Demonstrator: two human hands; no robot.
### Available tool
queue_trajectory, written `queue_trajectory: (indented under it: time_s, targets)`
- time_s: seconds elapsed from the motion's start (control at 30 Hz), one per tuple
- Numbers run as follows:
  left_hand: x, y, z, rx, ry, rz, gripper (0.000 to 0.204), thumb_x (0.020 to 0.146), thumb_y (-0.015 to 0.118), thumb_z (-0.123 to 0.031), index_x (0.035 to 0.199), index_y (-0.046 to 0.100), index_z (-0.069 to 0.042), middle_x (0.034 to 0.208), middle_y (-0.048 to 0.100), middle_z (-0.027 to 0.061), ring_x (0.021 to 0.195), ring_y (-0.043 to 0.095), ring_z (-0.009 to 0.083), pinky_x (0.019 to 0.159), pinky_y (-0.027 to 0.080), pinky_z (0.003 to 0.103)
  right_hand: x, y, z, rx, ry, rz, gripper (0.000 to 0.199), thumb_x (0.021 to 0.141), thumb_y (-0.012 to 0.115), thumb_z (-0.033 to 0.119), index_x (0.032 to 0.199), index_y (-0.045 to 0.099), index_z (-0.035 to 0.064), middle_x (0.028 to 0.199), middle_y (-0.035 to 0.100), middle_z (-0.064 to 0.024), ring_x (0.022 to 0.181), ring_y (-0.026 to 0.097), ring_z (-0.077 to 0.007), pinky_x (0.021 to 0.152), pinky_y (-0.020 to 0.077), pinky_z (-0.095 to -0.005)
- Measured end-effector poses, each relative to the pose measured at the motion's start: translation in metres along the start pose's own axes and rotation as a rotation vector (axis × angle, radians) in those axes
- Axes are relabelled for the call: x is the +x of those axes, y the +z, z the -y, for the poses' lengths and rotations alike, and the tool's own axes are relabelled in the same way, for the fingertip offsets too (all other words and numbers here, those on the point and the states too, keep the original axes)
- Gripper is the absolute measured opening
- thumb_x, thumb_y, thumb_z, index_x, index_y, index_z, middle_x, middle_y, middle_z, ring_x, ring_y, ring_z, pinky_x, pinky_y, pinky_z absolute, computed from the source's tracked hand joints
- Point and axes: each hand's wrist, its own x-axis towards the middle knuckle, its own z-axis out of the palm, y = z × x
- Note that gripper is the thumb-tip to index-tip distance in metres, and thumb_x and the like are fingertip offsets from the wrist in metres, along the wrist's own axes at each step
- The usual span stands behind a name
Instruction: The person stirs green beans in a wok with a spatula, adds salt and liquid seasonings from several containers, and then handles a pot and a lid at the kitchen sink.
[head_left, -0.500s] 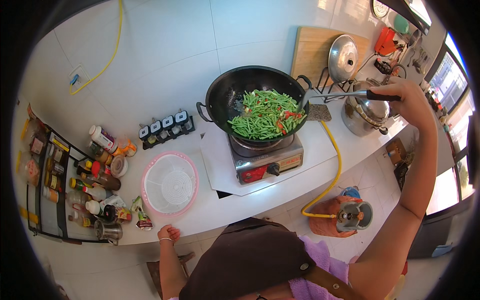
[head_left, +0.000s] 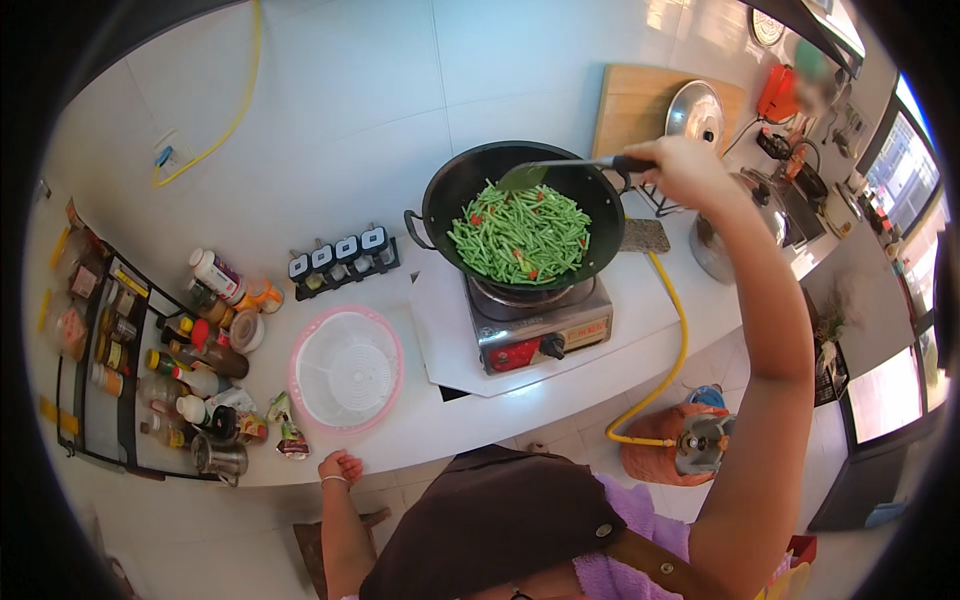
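My right hand (head_left: pixel 690 172) is closed round the dark handle of a wok spatula (head_left: pixel 580 163). The spatula's blade is at the far inner side of a black two-handled wok (head_left: pixel 447 187), above the food. Cut green beans (head_left: pixel 520 236) with bits of red pepper fill the bottom of the wok. Under it stands a single-burner gas stove (head_left: pixel 545 330) with a black knob; any flame is hidden. My left hand (head_left: pixel 341 467), fingers curled in and apparently holding nothing, is by the counter's front edge, near a pink-rimmed white colander (head_left: pixel 350 370).
Bottles and jars (head_left: pixel 205 370) crowd the left end beside a rack. A spice set (head_left: pixel 343 262) stands by the wall. To the right are a large metal pot (head_left: pixel 712 250), a lid (head_left: pixel 693 112) and a cutting board (head_left: pixel 625 115). A yellow hose (head_left: pixel 683 330) runs to a gas cylinder (head_left: pixel 702 446).
My right hand has moved left with the spatula, whose blade went from the wok's right side to its far side. The beans are heaped nearer the middle. My view has shifted slightly.
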Motion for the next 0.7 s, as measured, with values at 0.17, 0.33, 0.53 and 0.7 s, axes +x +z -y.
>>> queue_trajectory:
  time_s: [0.17,0.33,0.53,0.7]
  targets:
    - [-0.008,0.005,-0.006,0.014,-0.005,-0.004,0.022,0.079,0.063,-0.027,0.074,0.06,-0.006,0.067,0.067,0.0118,0.049,0.06,0.0246,0.048,0.05,0.041,0.06,-0.017,-0.034,-0.015,0.169,0.242,0.019,0.084,0.062,0.018,0.1,0.071,0.0113,0.078,0.068,-0.0126,0.068,0.065,-0.0255,0.057,0.0487,-0.0404]
    - [-0.004,0.006,-0.006,-0.012,-0.019,0.025,0.022,0.08,0.063,-0.026,0.073,0.06,-0.005,0.066,0.067,0.0126,0.047,0.06,0.0253,0.046,0.049,0.042,0.098,0.042,-0.03,0.382,0.429,0.521,0.02,0.087,0.065,0.026,0.099,0.072,0.0122,0.063,0.06,-0.0045,0.057,0.059,-0.0139,0.042,0.037,-0.0322]
    - [-0.003,0.003,-0.009,-0.006,-0.03,0.042,0.022,0.079,0.064,-0.026,0.071,0.06,-0.005,0.065,0.066,0.0131,0.047,0.059,0.026,0.046,0.049,0.042,0.057,0.032,0.002,0.198,-0.19,0.271,0.036,0.073,0.075,0.018,0.109,0.07,0.0121,0.087,0.07,-0.0086,0.078,0.067,-0.0235,0.064,0.0514,-0.0387]
    - [0.004,0.0,-0.006,-0.006,-0.046,0.033,0.023,0.079,0.064,-0.026,0.073,0.06,-0.005,0.066,0.066,0.0132,0.048,0.059,0.0262,0.048,0.05,0.042,-0.024,-0.036,0.035,-0.172,-0.27,0.077,0.038,0.07,0.07,0.009,0.107,0.071,0.0153,0.085,0.069,-0.0096,0.083,0.065,-0.0291,0.071,0.051,-0.0392]
